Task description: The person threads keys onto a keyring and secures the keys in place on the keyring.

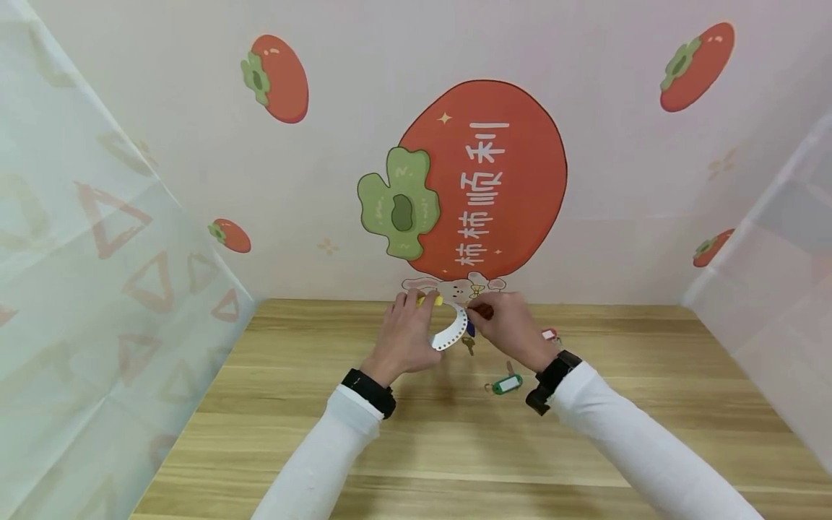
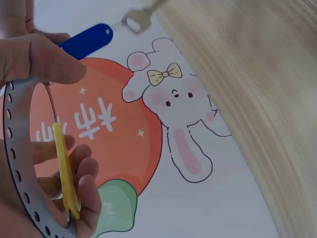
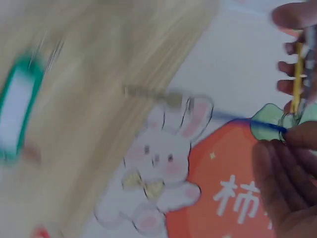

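Note:
My left hand (image 1: 404, 334) grips a curved white band (image 1: 453, 334) with a row of small holes along it. A yellow piece (image 2: 64, 168) on a thin wire spans the band, close to the curled left fingers. At the band's right side, my right hand (image 1: 512, 328) pinches a blue key tag (image 2: 89, 41) near its upper end. From the tag hangs a key (image 2: 136, 21), blurred in the right wrist view. The fingertips partly hide where tag and band meet, so I cannot tell whether they are joined.
On the wooden table (image 1: 390, 448) lies a green key tag (image 1: 507, 384) with its key, below the right hand. A red key tag (image 1: 549, 334) rests behind the right wrist. Just beyond the hands rises a printed wall (image 1: 585, 282), with sheets at both sides.

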The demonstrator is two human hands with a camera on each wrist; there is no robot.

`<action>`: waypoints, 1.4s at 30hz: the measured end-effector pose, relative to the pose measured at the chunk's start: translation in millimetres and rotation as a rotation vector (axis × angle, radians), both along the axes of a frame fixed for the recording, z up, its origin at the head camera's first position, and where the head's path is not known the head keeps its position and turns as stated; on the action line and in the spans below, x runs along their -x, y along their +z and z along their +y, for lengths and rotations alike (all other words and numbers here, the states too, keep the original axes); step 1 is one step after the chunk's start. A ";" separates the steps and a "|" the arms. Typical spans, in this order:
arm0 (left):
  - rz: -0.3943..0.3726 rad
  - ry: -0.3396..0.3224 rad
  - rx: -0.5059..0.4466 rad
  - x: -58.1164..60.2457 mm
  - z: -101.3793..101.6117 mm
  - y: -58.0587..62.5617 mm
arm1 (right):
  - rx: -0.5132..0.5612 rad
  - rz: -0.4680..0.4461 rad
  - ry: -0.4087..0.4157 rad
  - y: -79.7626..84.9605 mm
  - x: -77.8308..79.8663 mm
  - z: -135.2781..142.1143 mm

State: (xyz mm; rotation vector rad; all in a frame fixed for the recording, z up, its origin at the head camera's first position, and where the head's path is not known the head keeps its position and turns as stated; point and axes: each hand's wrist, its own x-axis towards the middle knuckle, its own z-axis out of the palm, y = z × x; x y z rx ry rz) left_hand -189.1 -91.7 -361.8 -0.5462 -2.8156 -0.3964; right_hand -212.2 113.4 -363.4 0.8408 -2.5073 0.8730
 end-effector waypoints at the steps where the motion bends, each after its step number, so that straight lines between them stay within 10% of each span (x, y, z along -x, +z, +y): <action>1: 0.003 0.004 -0.002 0.3 -0.2 -0.1 | 0.058 -0.063 0.001 -0.6 0.1 0.9; 9: 0.025 0.017 -0.011 0.4 -0.8 0.9 | 0.297 -0.359 0.018 -3.3 -0.9 3.7; 18: 0.010 0.008 0.003 0.6 -1.5 2.8 | -0.013 0.215 0.077 -5.0 1.8 2.8; 29: 0.018 -0.005 0.027 -1.4 -1.2 2.3 | -0.190 0.252 0.086 7.9 -1.7 2.5; 35: 0.031 -0.004 0.002 -1.8 -1.2 3.2 | -0.043 0.023 0.076 12.2 -0.2 5.2; 42: 0.022 -0.011 -0.041 -3.3 -2.5 4.9 | 0.320 -0.567 0.153 8.9 4.5 16.4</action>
